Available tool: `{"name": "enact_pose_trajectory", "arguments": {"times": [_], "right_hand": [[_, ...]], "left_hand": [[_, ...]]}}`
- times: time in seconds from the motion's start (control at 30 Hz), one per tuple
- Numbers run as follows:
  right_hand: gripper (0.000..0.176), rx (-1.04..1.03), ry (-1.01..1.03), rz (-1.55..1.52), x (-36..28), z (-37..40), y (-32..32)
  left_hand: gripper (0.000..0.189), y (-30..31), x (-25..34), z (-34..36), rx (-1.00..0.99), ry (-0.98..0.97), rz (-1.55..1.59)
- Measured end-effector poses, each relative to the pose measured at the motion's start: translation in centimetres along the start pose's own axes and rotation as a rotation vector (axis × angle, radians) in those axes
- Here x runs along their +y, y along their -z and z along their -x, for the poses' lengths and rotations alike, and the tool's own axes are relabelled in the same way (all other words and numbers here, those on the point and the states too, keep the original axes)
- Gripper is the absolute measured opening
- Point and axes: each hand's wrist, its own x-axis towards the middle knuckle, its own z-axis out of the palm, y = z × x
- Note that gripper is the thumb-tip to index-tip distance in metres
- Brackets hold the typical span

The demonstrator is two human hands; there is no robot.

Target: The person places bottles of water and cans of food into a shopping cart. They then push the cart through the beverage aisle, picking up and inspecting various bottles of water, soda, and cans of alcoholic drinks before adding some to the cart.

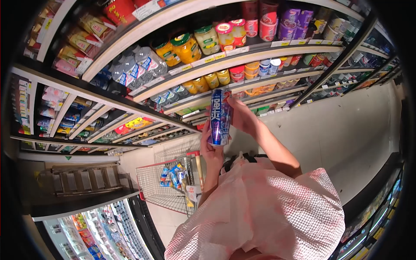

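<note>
A tall blue and purple drink can with large white characters is held upright in front of me. My left hand is closed around its lower left side. At the can's upper right, my right hand is closed on it too, its fingers partly hidden behind the can. Behind the can are shelves with yellow jars, clear water bottles and purple cups.
A wire shopping cart with blue packages inside stands at my left. Beyond it are a folded step ladder and a lit chilled case. Pale floor stretches to the right, where another lit case stands.
</note>
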Motion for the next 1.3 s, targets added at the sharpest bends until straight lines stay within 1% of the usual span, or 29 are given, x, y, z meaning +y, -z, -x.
{"name": "enact_pose_trajectory", "arguments": {"times": [0.03,0.07,0.13,0.2,0.23,0.27,0.3,0.33,0.43,0.5,0.63,0.73,0.77,0.83,0.9,0.93,0.97,1.0,1.03,1.07,1.1,1.13,1.17,1.2,1.23,1.27,1.3], "right_hand": [[0.064,0.014,0.038,0.003,-0.5,1.0,0.4],[0.063,-0.022,0.058,0.021,-1.2,2.1,0.9],[0.061,0.029,0.119,0.062,-2.6,4.0,0.6],[0.059,0.039,0.128,0.032,-3.4,5.5,1.2],[0.058,0.034,0.121,0.016,-3.8,5.9,1.8],[0.063,0.032,0.106,0.025,-3.5,6.2,3.6],[0.065,0.047,0.179,0.039,-3.6,6.8,3.1],[0.066,0.048,0.193,0.072,-4.3,7.6,2.1],[0.070,0.038,0.200,0.049,-3.9,8.4,3.6],[0.073,0.070,0.195,0.029,-3.7,8.5,3.3],[0.071,0.039,0.204,0.047,-3.1,8.2,2.2],[0.070,0.022,0.193,0.025,-2.0,7.0,1.9],[0.070,-0.023,0.226,0.074,-1.6,6.5,1.6],[0.069,-0.020,0.214,0.073,-0.6,5.2,2.0],[0.069,-0.054,0.219,0.077,0.0,4.4,1.0],[0.069,-0.003,0.210,0.081,0.4,4.1,0.8],[0.068,0.042,0.207,0.049,0.9,3.9,0.4],[0.068,0.091,0.204,0.019,1.2,3.9,0.0],[0.062,0.083,0.220,-0.003,1.3,3.8,-0.5],[0.056,0.250,0.257,-0.113,1.8,3.9,-0.4],[0.053,0.199,0.257,-0.024,1.9,4.0,-0.3],[0.050,0.149,0.255,0.065,2.0,4.1,-0.3],[0.046,0.236,0.243,0.157,2.3,4.0,0.1],[0.044,0.309,0.227,0.329,2.4,4.0,0.3],[0.045,0.330,0.219,0.467,2.6,3.9,0.5],[0.045,0.350,0.209,0.607,2.7,3.7,0.1],[0.044,0.396,0.243,0.775,3.0,3.3,-1.2]], "left_hand": [[0.062,-1.0,-0.2,0.1,-0.018,-0.003,-0.040],[0.060,-1.9,-0.1,0.3,-0.045,0.018,-0.111],[0.055,-3.7,-1.0,0.6,-0.090,-0.007,-0.049],[0.050,-6.1,-0.3,1.0,-0.107,0.004,-0.120],[0.048,-6.7,-0.6,1.2,-0.138,-0.031,-0.162],[0.048,-7.1,-0.8,1.4,-0.155,-0.012,-0.169],[0.048,-7.6,-0.8,1.5,-0.187,-0.048,-0.199],[0.049,-8.1,-0.7,1.5,-0.220,-0.075,-0.229],[0.053,-9.8,0.0,2.1,-0.201,0.036,-0.061],[0.052,-10.1,0.2,2.0,-0.186,-0.013,-0.103],[0.050,-9.6,0.6,2.4,-0.156,-0.033,-0.162],[0.052,-8.4,1.3,2.1,-0.163,-0.058,-0.218],[0.052,-7.8,1.6,2.0,-0.163,-0.060,-0.206],[0.053,-7.0,2.8,1.2,-0.169,-0.061,-0.181],[0.052,-5.6,3.2,0.7,-0.172,-0.001,-0.092],[0.051,-4.8,3.3,0.2,-0.183,0.032,-0.046],[0.059,-3.5,3.4,-0.6,-0.273,-0.046,-0.191],[0.065,-2.6,3.4,-1.0,-0.333,-0.052,-0.164],[0.072,-1.6,3.4,-1.6,-0.395,-0.060,-0.136],[0.086,-1.1,3.9,-2.0,-0.449,0.050,-0.013],[0.102,-0.5,4.3,-2.4,-0.489,0.166,0.105],[0.107,0.0,4.8,-2.6,-0.518,0.215,0.169],[0.111,0.5,5.6,-2.7,-0.545,0.267,0.234],[0.116,1.3,6.4,-2.6,-0.571,0.322,0.299],[0.114,2.7,6.9,-2.7,-0.593,0.462,0.375],[0.111,3.5,6.6,-3.0,-0.550,0.522,0.414],[0.109,4.3,6.2,-3.3,-0.506,0.580,0.451]]}}
